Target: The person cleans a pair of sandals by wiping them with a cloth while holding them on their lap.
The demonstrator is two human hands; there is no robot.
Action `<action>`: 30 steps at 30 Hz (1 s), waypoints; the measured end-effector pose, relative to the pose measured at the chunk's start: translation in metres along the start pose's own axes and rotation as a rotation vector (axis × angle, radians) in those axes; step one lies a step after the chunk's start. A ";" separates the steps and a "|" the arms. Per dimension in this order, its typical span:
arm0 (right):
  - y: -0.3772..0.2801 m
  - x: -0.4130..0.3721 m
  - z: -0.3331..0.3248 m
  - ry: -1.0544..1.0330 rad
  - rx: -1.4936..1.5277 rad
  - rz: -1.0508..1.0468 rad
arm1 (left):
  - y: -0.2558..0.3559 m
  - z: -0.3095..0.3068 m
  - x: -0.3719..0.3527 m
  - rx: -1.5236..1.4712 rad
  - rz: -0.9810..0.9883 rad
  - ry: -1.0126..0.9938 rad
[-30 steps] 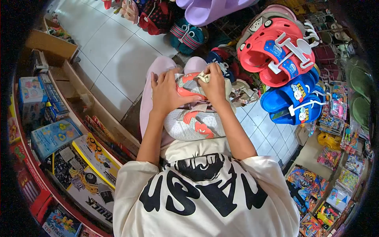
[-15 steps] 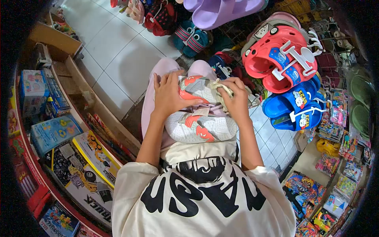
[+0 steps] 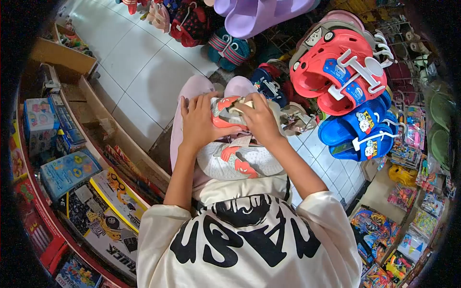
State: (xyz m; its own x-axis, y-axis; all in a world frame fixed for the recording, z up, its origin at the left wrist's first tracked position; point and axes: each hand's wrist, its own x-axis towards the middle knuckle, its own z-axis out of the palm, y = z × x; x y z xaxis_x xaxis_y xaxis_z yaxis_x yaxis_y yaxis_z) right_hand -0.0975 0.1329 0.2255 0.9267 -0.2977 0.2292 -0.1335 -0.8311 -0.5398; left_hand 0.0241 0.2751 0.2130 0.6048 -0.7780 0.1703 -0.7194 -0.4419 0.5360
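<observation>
A pair of white and grey shoes with coral-red patches lies across my lap. My left hand (image 3: 198,120) is wrapped round the end of the upper shoe (image 3: 222,118), thumb along its coral edge. At that shoe's opening, my right hand (image 3: 260,117) has its fingers closed on a crumpled cream cloth (image 3: 240,106), partly hidden by the fingers. The lower shoe (image 3: 235,161) rests nearer my shirt, below both hands, with a small white tag (image 3: 241,141) at its upper edge.
Red clogs (image 3: 331,72) and blue slippers (image 3: 357,128) hang at the right, lilac slippers (image 3: 261,14) at the top. Boxed toys (image 3: 96,216) fill the left shelf. Packaged toys (image 3: 374,225) stand at the lower right. White floor tiles (image 3: 139,62) show at upper left.
My right hand has moved left with the cream cloth, from the upper shoe's right end to its opening. My left hand stays on the shoe.
</observation>
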 end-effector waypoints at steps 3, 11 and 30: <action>0.004 0.006 0.004 0.019 -0.005 -0.008 | -0.001 0.000 0.000 0.011 0.001 -0.001; -0.002 0.009 -0.015 -0.311 -0.245 0.085 | 0.006 0.002 0.002 0.030 -0.048 -0.058; 0.006 0.009 0.011 -0.110 -0.148 0.065 | 0.004 0.001 -0.003 0.047 -0.063 -0.054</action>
State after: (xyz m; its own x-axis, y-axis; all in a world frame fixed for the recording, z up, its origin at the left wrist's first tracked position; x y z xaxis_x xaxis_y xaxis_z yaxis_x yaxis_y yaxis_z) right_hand -0.0858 0.1303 0.2155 0.9460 -0.3071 0.1034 -0.2373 -0.8740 -0.4241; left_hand 0.0195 0.2751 0.2135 0.6311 -0.7702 0.0921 -0.6963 -0.5102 0.5049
